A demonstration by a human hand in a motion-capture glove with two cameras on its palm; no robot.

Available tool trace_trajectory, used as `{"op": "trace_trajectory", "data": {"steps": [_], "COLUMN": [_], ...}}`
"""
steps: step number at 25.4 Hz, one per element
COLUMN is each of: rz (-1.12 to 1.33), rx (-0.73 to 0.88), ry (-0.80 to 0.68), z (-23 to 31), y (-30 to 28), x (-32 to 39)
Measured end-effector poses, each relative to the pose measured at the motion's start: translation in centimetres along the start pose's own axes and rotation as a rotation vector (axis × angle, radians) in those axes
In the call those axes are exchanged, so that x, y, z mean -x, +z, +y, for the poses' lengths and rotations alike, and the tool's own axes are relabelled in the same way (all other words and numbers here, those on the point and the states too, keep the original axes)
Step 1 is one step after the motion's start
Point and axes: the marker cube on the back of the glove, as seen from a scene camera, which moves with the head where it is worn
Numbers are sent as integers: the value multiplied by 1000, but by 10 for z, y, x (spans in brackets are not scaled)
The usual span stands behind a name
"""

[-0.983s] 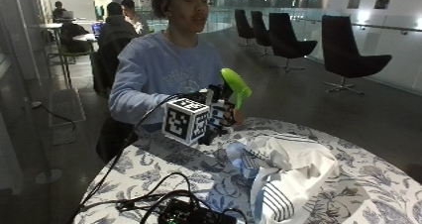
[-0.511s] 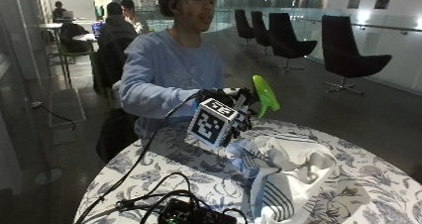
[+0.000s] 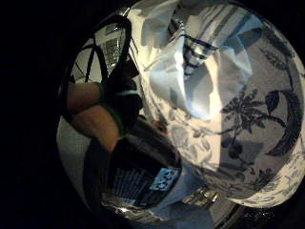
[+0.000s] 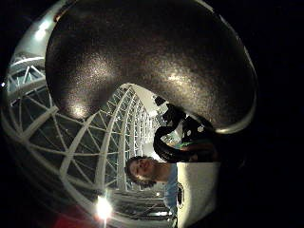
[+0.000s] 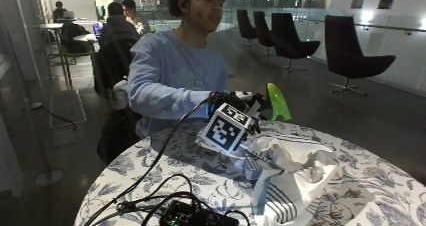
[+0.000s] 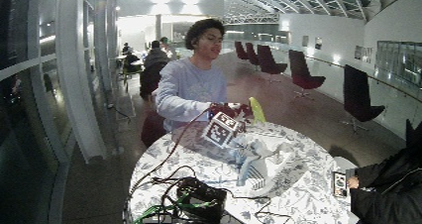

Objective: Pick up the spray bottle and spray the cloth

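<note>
A round bench with a white top printed in dark blue flowers and leaves carries the things; its near rim curves past the person's lap, and its far rim runs off toward the open floor with the dark swivel chairs. A crumpled white cloth with dark blue stripes lies heaped around the middle of the bench. Patterned top shows bare around the cloth on the far side and toward the rim nearest the person. At the near corner a small black box with tangled black cables sits beside the cloth's low end.

The person sits behind the bench in a light blue sweatshirt. The black-gloved right hand is raised above the bench edge in front of the chest, forearm reaching forward and roughly level. It grips a spray bottle with a bright lime-green plastic head, fingers curled round the bottle's neck; the green head stands up out of the hand, tilted a little, on the side toward the chairs. The bottle is off the bench, above and just behind the upper edge of the cloth, not touching it.

In the little-finger palm view the striped cloth lies spread on the flowered bench below the palm, with the bottle's dark labelled body close against the hand. In the thumb-side view a dark rounded shape close to the palm fills much of the picture.
</note>
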Motion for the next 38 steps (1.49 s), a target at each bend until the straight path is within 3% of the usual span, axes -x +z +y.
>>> {"op": "trace_trajectory", "data": {"steps": [20,24,28,32,38], "rz": [-71,-45,17,90,69], "rx": [-6,-45,-56,-10,23], "ry": [25,-110,-353,-583,-764], "z": [-6,-8,-9,-21,-61], "y": [5,17,44,92,170], "x": [0,9,26,47,61]}}
